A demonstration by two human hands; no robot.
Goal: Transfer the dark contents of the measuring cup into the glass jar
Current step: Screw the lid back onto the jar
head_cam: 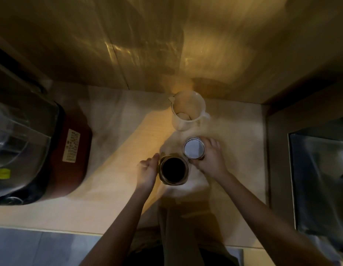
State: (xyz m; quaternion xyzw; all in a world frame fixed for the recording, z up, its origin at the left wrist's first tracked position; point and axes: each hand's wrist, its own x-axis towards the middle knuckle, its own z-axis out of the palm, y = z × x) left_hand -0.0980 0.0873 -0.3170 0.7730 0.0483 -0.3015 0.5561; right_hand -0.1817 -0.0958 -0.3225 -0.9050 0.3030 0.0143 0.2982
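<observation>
The glass jar [174, 169] stands open on the counter in front of me, and its inside looks dark. My left hand [147, 169] curls against the jar's left side and holds it. Just right of the jar, my right hand [211, 158] grips a round lid [194, 148] with a white face, held low over the counter. The white measuring cup [188, 112] stands upright behind them near the wall, apart from both hands. Its inside looks pale, with no dark contents visible.
A dark red appliance [71, 160] with a label and a clear lid fills the left of the counter. A metal sink [320, 179] lies to the right. A wooden wall [166, 45] rises behind the cup. The counter's front edge [71, 230] runs below my arms.
</observation>
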